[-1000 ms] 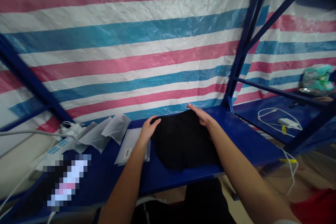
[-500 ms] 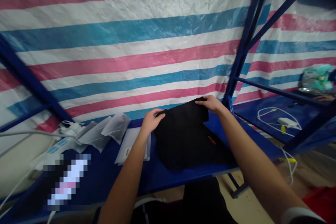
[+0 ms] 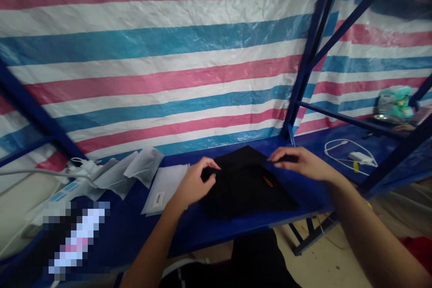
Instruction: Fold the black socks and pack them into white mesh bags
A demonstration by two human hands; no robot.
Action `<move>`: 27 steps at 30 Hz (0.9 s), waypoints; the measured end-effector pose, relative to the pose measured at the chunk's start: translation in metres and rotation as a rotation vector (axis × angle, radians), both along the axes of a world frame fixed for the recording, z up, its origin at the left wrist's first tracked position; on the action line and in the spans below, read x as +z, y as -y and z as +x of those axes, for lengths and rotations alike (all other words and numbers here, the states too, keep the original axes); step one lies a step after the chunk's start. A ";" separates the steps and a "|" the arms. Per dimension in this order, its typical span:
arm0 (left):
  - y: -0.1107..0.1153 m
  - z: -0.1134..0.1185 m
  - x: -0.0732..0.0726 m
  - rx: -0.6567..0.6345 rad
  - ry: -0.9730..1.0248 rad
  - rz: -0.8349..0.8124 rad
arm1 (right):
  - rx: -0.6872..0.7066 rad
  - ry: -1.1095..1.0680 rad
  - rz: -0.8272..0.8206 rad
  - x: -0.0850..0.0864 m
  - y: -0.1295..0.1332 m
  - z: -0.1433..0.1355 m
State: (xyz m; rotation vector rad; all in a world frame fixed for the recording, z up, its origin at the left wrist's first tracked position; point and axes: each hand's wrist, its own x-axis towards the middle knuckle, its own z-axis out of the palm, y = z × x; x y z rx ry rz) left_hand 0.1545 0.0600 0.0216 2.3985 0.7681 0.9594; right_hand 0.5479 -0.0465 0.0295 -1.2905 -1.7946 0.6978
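A black folded garment [image 3: 243, 184] with small orange lettering near its right side lies on the blue tabletop [image 3: 195, 238]. My left hand [image 3: 199, 182] is at its upper left edge, thumb and forefinger curled round the black fabric. At its upper right corner is my right hand [image 3: 297, 162], thumb and fingers slightly apart, fingertips close beside the cloth. Dark shading between those fingers hides whether any fabric touches them. Left of the garment, near my left forearm, lie flat frosted bags [image 3: 165, 186] with a barcode label.
Translucent pouches [image 3: 145, 166] and a power strip [image 3: 64, 191] with plugs stand at the left, behind a pixelated bright object [image 3: 79, 238]. Blue metal posts [image 3: 308, 63] frame the striped sheet [image 3: 168, 76]. A white charger with cable [image 3: 359, 157] lies on the right-hand surface.
The raised upper flap of the garment has come down flat onto the rest. Both hands have lowered towards the tabletop, and the right hand has drawn off to the right of the cloth.
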 end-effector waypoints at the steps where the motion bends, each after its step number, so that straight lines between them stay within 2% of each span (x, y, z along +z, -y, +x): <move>1: 0.017 -0.006 -0.003 -0.014 -0.061 0.039 | 0.019 0.062 -0.048 -0.003 0.021 -0.002; 3: 0.045 -0.014 -0.012 -0.099 -0.176 0.110 | 0.020 0.157 -0.098 -0.018 0.055 -0.009; 5: 0.064 -0.018 -0.023 -0.180 -0.265 0.173 | 0.006 0.196 -0.093 -0.041 0.076 -0.016; 8: 0.076 -0.021 -0.034 -0.192 -0.341 0.219 | 0.005 0.217 -0.054 -0.074 0.090 -0.025; 10: 0.078 -0.022 -0.037 -0.174 -0.358 0.203 | -0.015 0.237 -0.039 -0.086 0.093 -0.029; 13: 0.082 -0.026 -0.040 -0.176 -0.344 0.158 | -0.032 0.269 -0.055 -0.084 0.099 -0.031; 16: 0.086 -0.029 -0.040 -0.183 -0.317 0.134 | -0.007 0.278 -0.135 -0.065 0.096 -0.027; 18: 0.083 -0.027 -0.038 -0.179 -0.298 0.129 | -0.003 0.232 -0.199 -0.054 0.080 -0.019; 20: 0.068 -0.022 -0.033 -0.082 -0.239 0.136 | -0.074 0.130 -0.171 -0.050 0.045 -0.008; 22: 0.039 -0.014 -0.027 0.128 -0.155 0.145 | -0.212 0.029 -0.078 -0.055 -0.003 0.003; 24: 0.001 -0.006 -0.022 0.334 -0.124 0.119 | -0.351 -0.071 -0.070 -0.066 -0.055 0.012; 26: -0.036 0.001 -0.021 0.441 -0.175 0.002 | -0.435 -0.120 -0.168 -0.078 -0.100 0.018; 27: -0.050 0.003 -0.023 0.433 -0.214 -0.073 | -0.439 -0.129 -0.230 -0.083 -0.116 0.019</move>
